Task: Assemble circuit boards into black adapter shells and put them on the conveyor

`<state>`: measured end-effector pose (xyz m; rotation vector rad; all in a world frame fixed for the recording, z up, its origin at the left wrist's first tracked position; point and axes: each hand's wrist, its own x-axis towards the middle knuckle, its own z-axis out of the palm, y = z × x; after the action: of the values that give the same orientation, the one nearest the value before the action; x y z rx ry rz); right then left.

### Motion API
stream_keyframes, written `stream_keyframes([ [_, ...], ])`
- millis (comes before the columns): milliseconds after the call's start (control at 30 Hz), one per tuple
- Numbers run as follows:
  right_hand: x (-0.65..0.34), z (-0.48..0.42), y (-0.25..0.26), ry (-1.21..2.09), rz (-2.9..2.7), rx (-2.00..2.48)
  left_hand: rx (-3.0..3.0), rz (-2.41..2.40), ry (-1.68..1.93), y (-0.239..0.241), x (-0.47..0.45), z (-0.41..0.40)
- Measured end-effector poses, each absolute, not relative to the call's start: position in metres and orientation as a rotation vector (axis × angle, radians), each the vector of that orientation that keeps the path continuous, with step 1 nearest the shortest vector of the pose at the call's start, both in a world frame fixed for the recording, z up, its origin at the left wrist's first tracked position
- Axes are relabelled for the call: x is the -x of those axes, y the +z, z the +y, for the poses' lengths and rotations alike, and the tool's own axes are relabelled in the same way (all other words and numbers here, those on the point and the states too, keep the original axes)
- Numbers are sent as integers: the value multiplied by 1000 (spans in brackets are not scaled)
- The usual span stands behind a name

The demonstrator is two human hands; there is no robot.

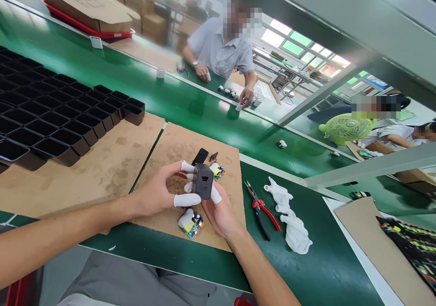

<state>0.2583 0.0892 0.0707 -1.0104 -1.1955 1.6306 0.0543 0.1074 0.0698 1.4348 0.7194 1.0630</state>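
Observation:
A black charger housing [203, 182] with a port opening in its face is held up between both hands over the cardboard. My left hand [160, 188], white cots on its fingers, grips the housing from the left side. Around its right and lower side close the fingers of my right hand [220, 208], also in finger cots. One small circuit board [191, 223] with yellow and white parts lies just below the hands. Behind the housing sit another circuit board [218, 171], a flat black piece [200, 156] and a small dark part [213, 157].
Red-and-black pliers [261, 211] and crumpled white finger cots [289, 219] lie to the right. Rows of open black housings [64, 115] fill the left. Beyond the green conveyor belt [190, 110], a co-worker [221, 47] handles small white parts. A green fan [349, 127] stands at right.

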Motion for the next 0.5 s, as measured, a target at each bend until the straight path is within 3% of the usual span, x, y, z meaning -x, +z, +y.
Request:
stream_keyframes([
  [300,-258,86,78,1553,-1272,1030,-1404,692,1009,74,-53,108],
  [500,-267,94,68,1217,-1334,1087,-1514,923,1130,73,-46,116],
])
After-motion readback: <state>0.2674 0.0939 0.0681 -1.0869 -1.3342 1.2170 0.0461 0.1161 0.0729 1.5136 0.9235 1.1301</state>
